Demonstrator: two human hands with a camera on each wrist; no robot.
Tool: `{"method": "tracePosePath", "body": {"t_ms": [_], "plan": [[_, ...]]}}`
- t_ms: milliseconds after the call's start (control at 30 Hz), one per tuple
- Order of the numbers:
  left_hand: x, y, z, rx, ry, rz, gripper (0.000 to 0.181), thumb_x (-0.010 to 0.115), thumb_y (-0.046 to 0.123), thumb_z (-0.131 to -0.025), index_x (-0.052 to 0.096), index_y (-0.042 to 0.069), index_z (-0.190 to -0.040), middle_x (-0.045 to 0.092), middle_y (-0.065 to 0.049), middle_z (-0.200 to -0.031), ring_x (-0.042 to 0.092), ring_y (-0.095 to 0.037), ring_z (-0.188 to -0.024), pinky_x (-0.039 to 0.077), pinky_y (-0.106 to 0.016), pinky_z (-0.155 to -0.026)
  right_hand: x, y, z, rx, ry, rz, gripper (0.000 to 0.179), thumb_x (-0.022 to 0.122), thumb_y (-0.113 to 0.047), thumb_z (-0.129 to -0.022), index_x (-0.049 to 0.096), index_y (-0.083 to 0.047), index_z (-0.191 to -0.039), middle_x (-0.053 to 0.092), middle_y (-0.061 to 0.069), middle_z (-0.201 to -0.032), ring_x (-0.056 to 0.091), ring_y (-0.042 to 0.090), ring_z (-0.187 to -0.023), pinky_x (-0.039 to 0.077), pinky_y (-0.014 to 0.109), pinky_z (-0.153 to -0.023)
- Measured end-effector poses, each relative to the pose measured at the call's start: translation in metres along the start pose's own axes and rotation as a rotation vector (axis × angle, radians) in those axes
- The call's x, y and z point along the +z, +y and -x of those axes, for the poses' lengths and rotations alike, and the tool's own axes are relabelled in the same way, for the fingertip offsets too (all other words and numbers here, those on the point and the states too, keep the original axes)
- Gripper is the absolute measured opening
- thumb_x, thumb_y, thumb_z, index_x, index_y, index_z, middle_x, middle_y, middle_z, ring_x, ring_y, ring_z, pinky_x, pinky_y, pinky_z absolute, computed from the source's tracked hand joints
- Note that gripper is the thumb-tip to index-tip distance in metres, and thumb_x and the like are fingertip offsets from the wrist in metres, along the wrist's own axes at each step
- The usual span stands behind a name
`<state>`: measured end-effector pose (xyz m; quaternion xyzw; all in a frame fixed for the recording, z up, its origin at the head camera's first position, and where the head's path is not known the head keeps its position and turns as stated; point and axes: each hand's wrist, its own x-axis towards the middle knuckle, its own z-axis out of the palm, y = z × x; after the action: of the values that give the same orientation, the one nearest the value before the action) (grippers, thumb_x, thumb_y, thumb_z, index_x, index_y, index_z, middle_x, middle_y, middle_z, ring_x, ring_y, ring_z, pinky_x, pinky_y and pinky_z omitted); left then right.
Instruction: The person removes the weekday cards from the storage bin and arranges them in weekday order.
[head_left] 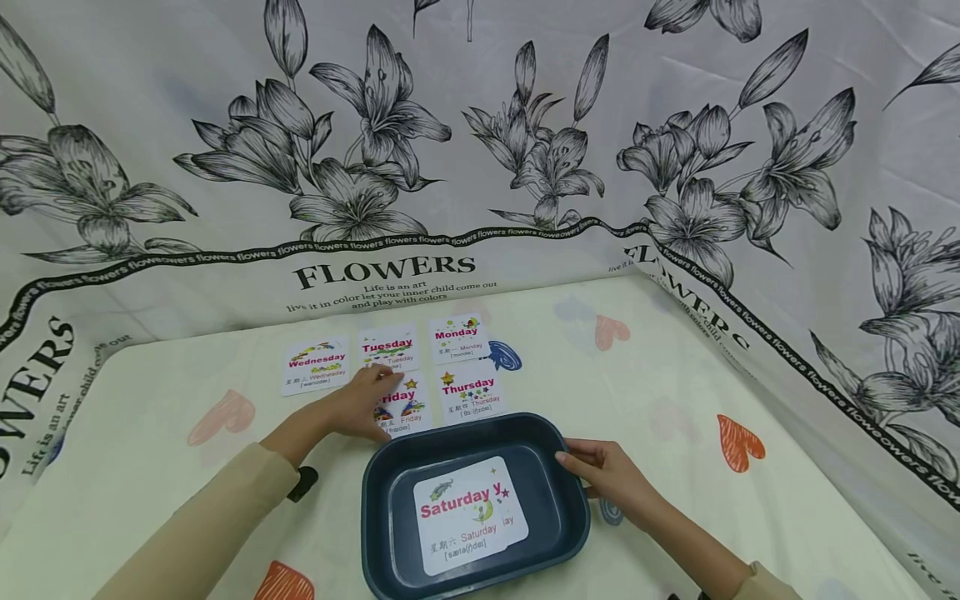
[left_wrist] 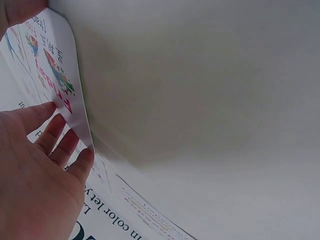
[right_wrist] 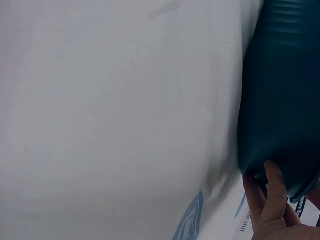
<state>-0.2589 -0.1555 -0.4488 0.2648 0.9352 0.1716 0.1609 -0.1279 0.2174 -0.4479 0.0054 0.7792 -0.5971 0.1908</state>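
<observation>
My left hand (head_left: 362,405) holds the Friday card (head_left: 408,418) by its edges, thumb at the near edge and fingers at the far edge. In the left wrist view the fingertips (left_wrist: 86,156) touch the rim of that card (left_wrist: 57,65); whether it is off the cloth I cannot tell. With my right hand (head_left: 613,473) I grip the right rim of a dark blue plastic tray (head_left: 553,492), thumb over the top and fingers against the outer wall (right_wrist: 280,100). Inside the tray the Saturday card (head_left: 459,521) overlaps another card, mostly hidden beneath it.
Beyond the tray lie the Wednesday card (head_left: 317,365), the Tuesday card (head_left: 386,346), the Monday card (head_left: 457,337) and the Thursday card (head_left: 471,395). A cream cloth with printed hearts (head_left: 741,443) covers the table. A flower-printed curtain (head_left: 525,167) rises behind.
</observation>
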Motion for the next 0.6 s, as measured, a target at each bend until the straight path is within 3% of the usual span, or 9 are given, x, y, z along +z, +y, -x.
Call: {"method": "tracePosePath", "body": {"t_ms": [267,433,600], "plan": [[-0.005,0.004,0.001,0.003,-0.012,-0.025,0.094,0.083,0.035,-0.062,0.038,0.004,-0.139,0.033,-0.017,-0.138,0.03,-0.034,-0.125,0.035,-0.051,-0.101,0.001,-0.001,0.0,-0.007,0.004,0.001,0.058,0.058,-0.031,-0.09,0.045,0.009,-0.13,0.056,0.023,-0.123,0.06,0.032,-0.106,0.055,0.039,-0.071],[-0.013,0.01,0.002,0.046,0.011,-0.036,0.072,0.078,0.033,-0.069,0.051,0.01,-0.131,0.042,-0.015,-0.135,0.037,-0.035,-0.124,0.036,-0.053,-0.099,0.001,-0.001,0.001,-0.002,0.005,0.001,0.059,0.058,-0.032,-0.09,0.045,0.009,-0.13,0.055,0.024,-0.124,0.06,0.033,-0.106,0.054,0.04,-0.072],[-0.027,0.021,0.006,0.074,0.058,0.011,0.055,0.071,0.027,-0.076,0.056,0.014,-0.126,0.049,-0.013,-0.133,0.04,-0.036,-0.125,0.034,-0.056,-0.099,0.001,-0.002,0.001,-0.002,0.01,0.003,0.058,0.059,-0.032,-0.09,0.045,0.009,-0.13,0.055,0.023,-0.124,0.061,0.032,-0.105,0.055,0.039,-0.071]]}}
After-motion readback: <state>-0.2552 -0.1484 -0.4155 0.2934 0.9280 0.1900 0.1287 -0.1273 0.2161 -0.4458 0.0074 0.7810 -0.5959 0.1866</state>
